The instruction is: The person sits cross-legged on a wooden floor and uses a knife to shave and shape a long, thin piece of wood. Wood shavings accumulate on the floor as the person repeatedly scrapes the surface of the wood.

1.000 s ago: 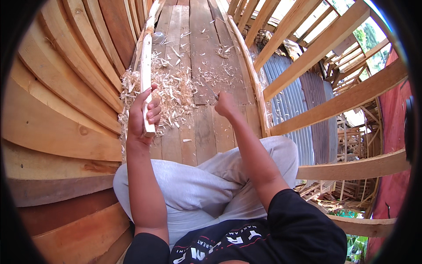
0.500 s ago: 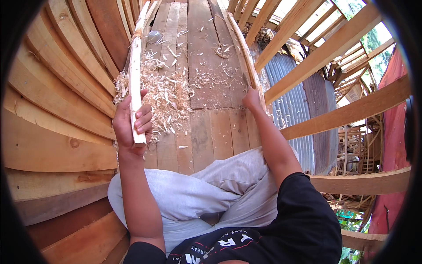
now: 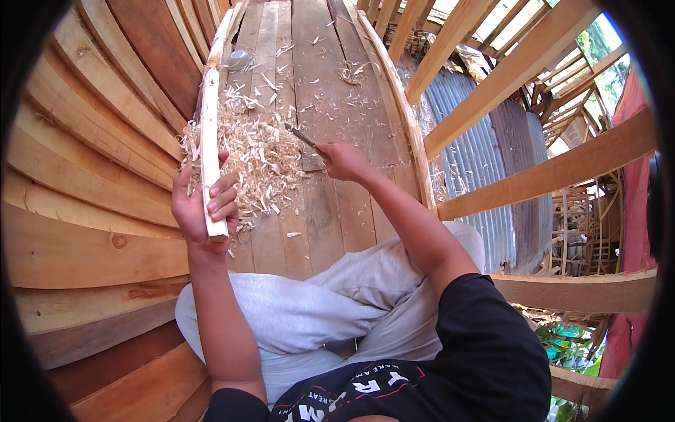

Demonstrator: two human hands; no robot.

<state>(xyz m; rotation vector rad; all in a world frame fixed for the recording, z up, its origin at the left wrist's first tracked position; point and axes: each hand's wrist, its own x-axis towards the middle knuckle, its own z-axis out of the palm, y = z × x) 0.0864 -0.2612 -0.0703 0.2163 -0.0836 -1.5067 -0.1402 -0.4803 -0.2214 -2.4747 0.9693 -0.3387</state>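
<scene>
My left hand [image 3: 204,204] wraps round the near end of a long pale wooden stick [image 3: 210,126], its bark stripped, which runs away from me along the left side. In my right hand [image 3: 343,162] is a knife [image 3: 305,136] with a dark narrow blade, held by its handle over the boards. The blade points up and left and stands apart from the stick. Beneath and beside the stick lies a heap of curled wood shavings [image 3: 264,158]. My fingers hide the knife's handle.
Upright planks [image 3: 91,232] wall the left side. On the right, slanting wooden bars [image 3: 548,176] stand before corrugated metal sheets [image 3: 460,141]. A small clear container [image 3: 240,60] sits on the plank floor [image 3: 323,218] near the stick. A wooden rail [image 3: 397,88] edges the floor's right side.
My right hand has moved left from the right-hand rail to the middle of the floor, bringing the knife into plain view. My left hand keeps its hold on the stick.
</scene>
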